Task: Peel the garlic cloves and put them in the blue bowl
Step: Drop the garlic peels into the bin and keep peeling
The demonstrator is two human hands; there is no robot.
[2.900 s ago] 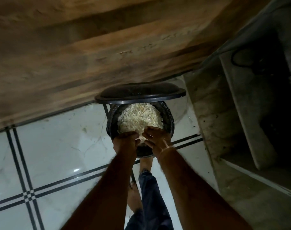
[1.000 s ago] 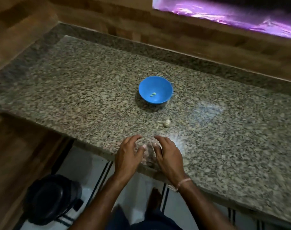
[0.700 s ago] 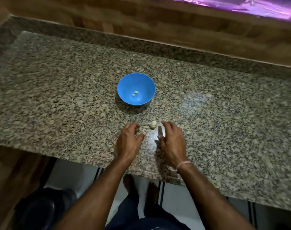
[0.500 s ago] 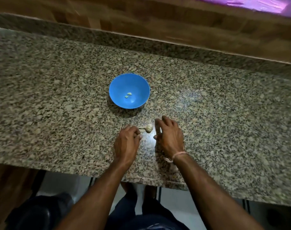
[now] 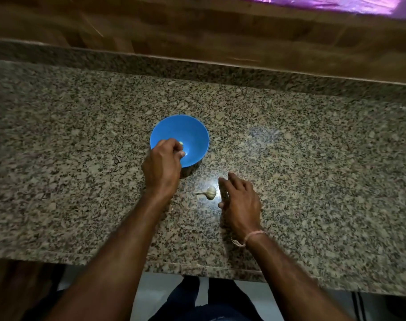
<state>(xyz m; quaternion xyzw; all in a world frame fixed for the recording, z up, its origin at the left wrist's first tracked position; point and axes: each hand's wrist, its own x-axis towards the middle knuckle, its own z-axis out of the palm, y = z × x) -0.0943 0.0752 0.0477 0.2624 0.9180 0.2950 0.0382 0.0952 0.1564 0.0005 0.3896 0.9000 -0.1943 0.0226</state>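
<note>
Blue bowl (image 5: 192, 133): stands upright on the granite counter (image 5: 313, 158), near its middle; one pale peeled clove (image 5: 181, 142) shows inside, partly hidden behind the left hand's fingers.
Left hand (image 5: 161, 166): over the bowl's rim at 7 o'clock, fingers curled and thumb tip pressed to forefinger above the bowl's interior; whether anything is pinched between them cannot be told.
Garlic bulb (image 5: 210, 193): lies on the counter at 5 o'clock from the bowl, apart from it, dry stem pointing to 9 o'clock.
Right hand (image 5: 241, 201): just beside the bulb at its 3 o'clock, fingers extended and relaxed toward 11 o'clock, grasping nothing; contact with the bulb not evident.
Wrist band (image 5: 253, 236): pale thread tied round the right wrist.
</note>
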